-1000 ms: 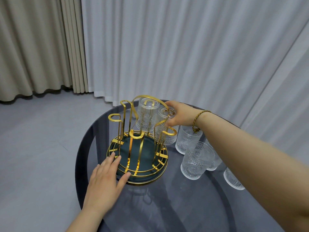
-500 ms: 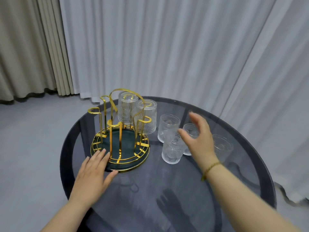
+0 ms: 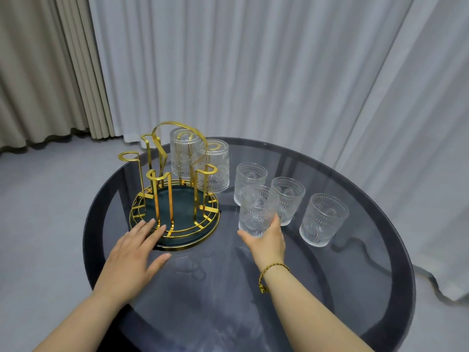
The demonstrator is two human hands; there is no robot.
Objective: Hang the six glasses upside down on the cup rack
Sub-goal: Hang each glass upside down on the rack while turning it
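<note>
The right hand hides the held glass's base; both forearms run off the bottom edge.

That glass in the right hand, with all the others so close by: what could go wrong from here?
The right hand grips the near glass low, close against two upright glasses; lifting it could knock them. It must also be turned over, and patterned glass may slip. On the rack, steadied by the left hand, two hung glasses sit close to the free pegs and could be bumped.
</note>
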